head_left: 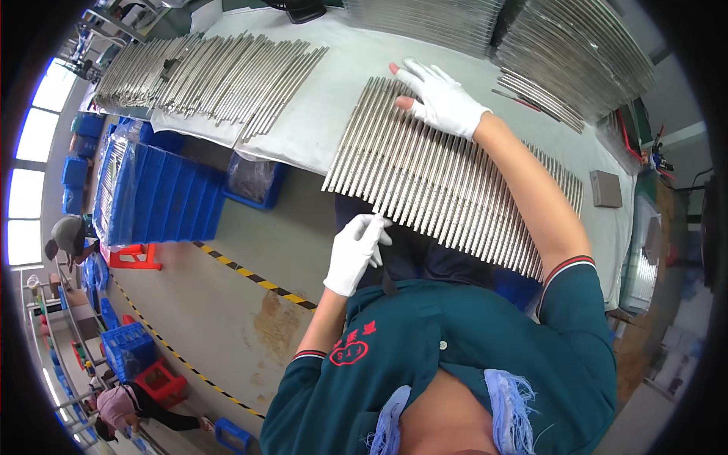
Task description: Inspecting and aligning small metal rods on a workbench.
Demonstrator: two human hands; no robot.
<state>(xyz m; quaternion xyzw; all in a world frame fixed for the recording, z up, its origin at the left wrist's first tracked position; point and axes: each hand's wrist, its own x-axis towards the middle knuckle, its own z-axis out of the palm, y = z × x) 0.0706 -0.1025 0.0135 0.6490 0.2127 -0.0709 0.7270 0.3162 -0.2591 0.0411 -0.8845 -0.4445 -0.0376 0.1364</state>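
A wide row of slim silver metal rods (447,182) lies side by side on the white-covered table in front of me, their near ends jutting past its edge. My left hand (355,252), in a white glove, is closed at the near end of one rod toward the row's left side, thumb and fingers pinched together there. My right hand (444,98), also gloved in white with a bare thumb tip and fingertip, reaches across the row. Its fingers are stretched apart over the far ends at the left, and the palm hides some of the rods beneath.
More loose rods (220,80) cover the table's far left. Wrapped rod stacks (576,57) stand at the back right, near a small grey block (606,189). Blue crates (163,189) fill the floor at left, beyond striped tape (258,279). Two other people are farther left.
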